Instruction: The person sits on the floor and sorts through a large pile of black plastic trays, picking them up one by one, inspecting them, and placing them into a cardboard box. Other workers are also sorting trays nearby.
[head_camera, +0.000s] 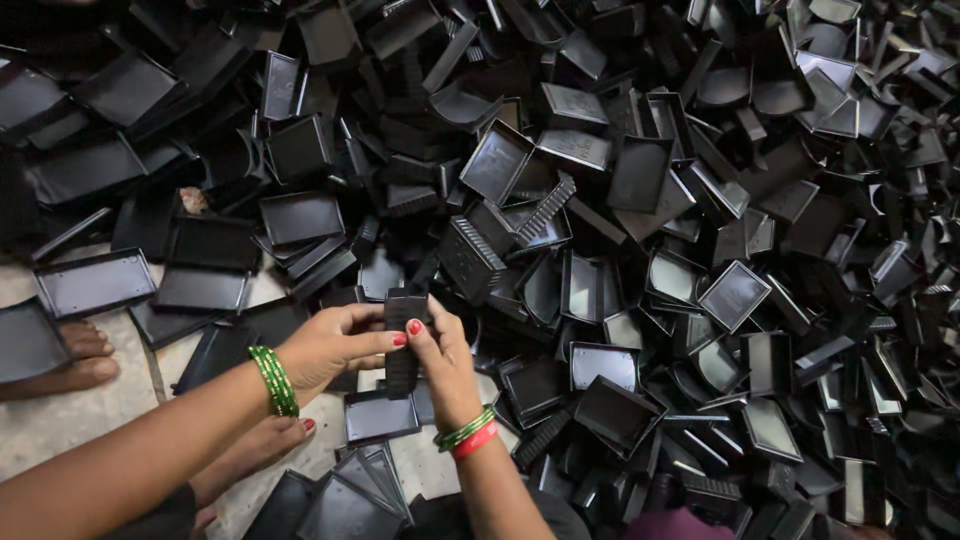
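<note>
My left hand (330, 345) and my right hand (445, 360) both grip one small black ribbed plastic piece (402, 340), held upright between them above the floor. Fingertips of both hands press on its upper part. Green bangles ring my left wrist (273, 381), and green and red bangles ring my right wrist (465, 433). A flat black tray-shaped part (380, 415) lies just below the held piece.
A huge heap of black plastic trays and ribbed parts (620, 200) covers the floor ahead and to the right. Bare pale floor (60, 420) shows at lower left. A bare foot (85, 355) rests at the left edge, another foot (250, 450) under my left arm.
</note>
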